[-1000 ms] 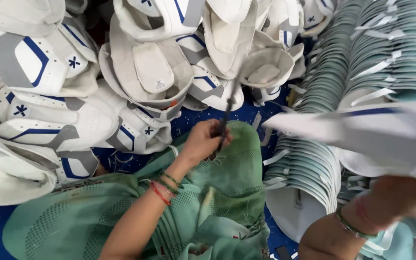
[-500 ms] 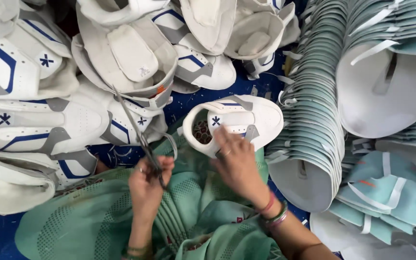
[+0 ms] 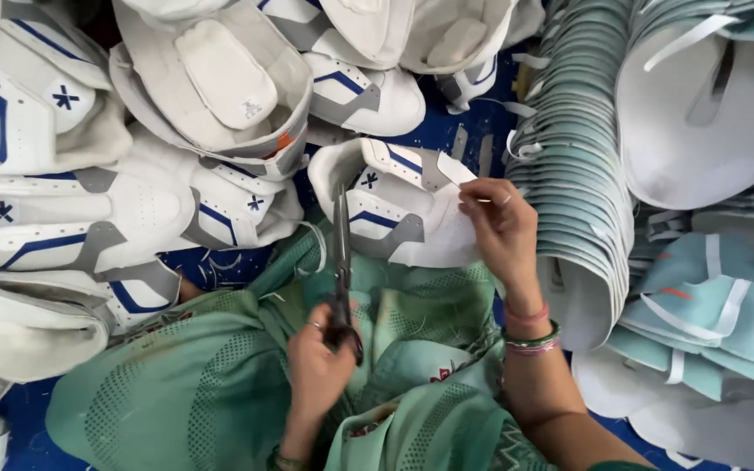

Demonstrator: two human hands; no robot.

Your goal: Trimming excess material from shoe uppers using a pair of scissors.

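My left hand [image 3: 318, 366] grips the handles of dark scissors [image 3: 341, 262], whose blades point up towards a white shoe upper [image 3: 394, 209] with blue and grey trim. My right hand [image 3: 501, 228] pinches the right edge of that upper and holds it just above my lap. Green patterned cloth [image 3: 194, 392] covers my lap beneath both hands. Bangles ring my right wrist.
Piles of white shoe uppers [image 3: 133, 192] with blue marks fill the left and top. Stacks of teal and white shoe pieces [image 3: 578, 166] stand at the right. Bits of blue floor [image 3: 220, 266] show between the piles.
My right hand has lifted the white upper and turned it, now gripping its right edge. The scissors have swung upright with their blades close to the upper.
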